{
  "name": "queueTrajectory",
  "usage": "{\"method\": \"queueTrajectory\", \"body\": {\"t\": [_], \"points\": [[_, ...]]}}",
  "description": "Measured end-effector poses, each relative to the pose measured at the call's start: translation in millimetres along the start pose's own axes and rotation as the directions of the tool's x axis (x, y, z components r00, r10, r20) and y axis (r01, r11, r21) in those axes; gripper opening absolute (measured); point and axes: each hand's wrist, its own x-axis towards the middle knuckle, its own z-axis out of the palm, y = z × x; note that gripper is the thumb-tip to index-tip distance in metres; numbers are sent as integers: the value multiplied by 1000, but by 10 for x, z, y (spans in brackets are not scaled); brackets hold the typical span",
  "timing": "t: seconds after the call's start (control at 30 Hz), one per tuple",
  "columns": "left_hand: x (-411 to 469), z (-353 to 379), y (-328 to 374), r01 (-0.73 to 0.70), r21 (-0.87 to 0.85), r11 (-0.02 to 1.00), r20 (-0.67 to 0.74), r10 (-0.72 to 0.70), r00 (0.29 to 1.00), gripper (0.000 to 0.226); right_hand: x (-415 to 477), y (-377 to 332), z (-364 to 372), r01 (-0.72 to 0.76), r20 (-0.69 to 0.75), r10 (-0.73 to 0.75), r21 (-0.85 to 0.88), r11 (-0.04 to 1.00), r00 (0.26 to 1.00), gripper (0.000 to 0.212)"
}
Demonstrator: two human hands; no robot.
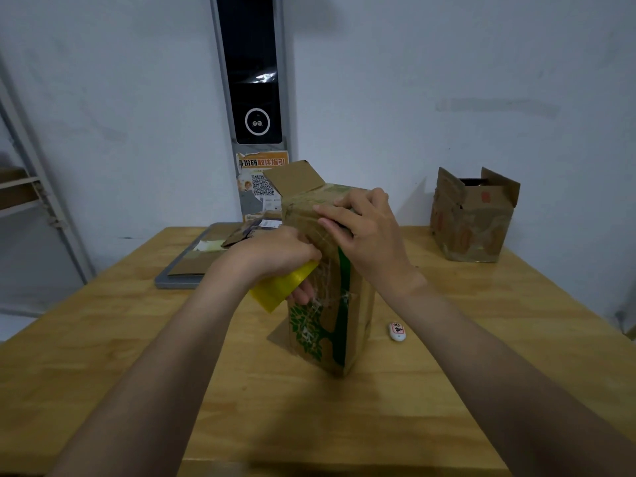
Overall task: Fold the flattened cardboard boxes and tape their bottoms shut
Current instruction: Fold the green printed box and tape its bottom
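Left hand (275, 251) half hides yellow tape roll (279, 288).

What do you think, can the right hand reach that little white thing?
Probably yes. The little white thing lies on bare table beside the box, below the right hand, with nothing between; the hand must leave the box first.

The box (330, 325) is brown with a green tree print, the tape roll (282, 285) yellow. The second box (471, 222), near the table's (447, 373) far-right corner, bears red marks.
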Motion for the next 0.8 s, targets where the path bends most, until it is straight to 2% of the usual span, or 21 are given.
{"method": "queueTrajectory", "body": {"t": [0.17, 0.3, 0.37, 0.43, 0.53, 0.57, 0.6, 0.63, 0.7, 0.73, 0.77, 0.8], "points": [[45, -64, 22, -50, 14, 999, -46, 50, 998, 16, -1, 37, -19, 43, -15, -43, -55, 998, 999, 32], [81, -22, -47, -98, 1, 995, -148, 97, 984, 26, 23, -17, -81, 16, 15, -16, 1, 1000, 1000, 32], [94, -4, -82, -111, 3, 994, -184, 110, 977, 27, 33, -11, -152, -81, 118, 66, 133, 988, 991, 41], [102, 14, -91, -126, -1, 992, -214, 123, 969, 25, -22, 64, -265, -251, 176, 215, 216, 944, 961, 47], [104, 64, -77, -148, -36, 988, -243, 135, 961, 24, -332, 231, -428, -461, 56, 459, 192, 866, 886, 33], [103, 86, -73, -153, -50, 987, -254, 135, 958, 25, -481, 297, -455, -527, 91, 519, 124, 841, 850, 28], [105, 108, -69, -160, -60, 985, -268, 139, 954, 26, -635, 367, -457, -589, 201, 573, 20, 808, 794, 25], [110, 128, -67, -166, -62, 984, -281, 142, 949, 26, -794, 442, -430, -636, 359, 629, -114, 763, 690, 24], [117, 157, -63, -165, -46, 985, -300, 144, 943, 27, -1106, 546, -352, -647, 622, 700, -380, 661, 351, 27], [119, 168, -61, -163, -41, 986, -304, 143, 942, 27, -1244, 564, -318, -618, 686, 699, -464, 635, 203, 31], [121, 177, -59, -161, -43, 986, -305, 141, 942, 27, -1374, 570, -281, -587, 720, 684, -505, 632, 117, 35], [124, 185, -60, -160, -47, 986, -305, 139, 942, 28, -1474, 566, -242, -560, 737, 670, -519, 646, 89, 37]]}}
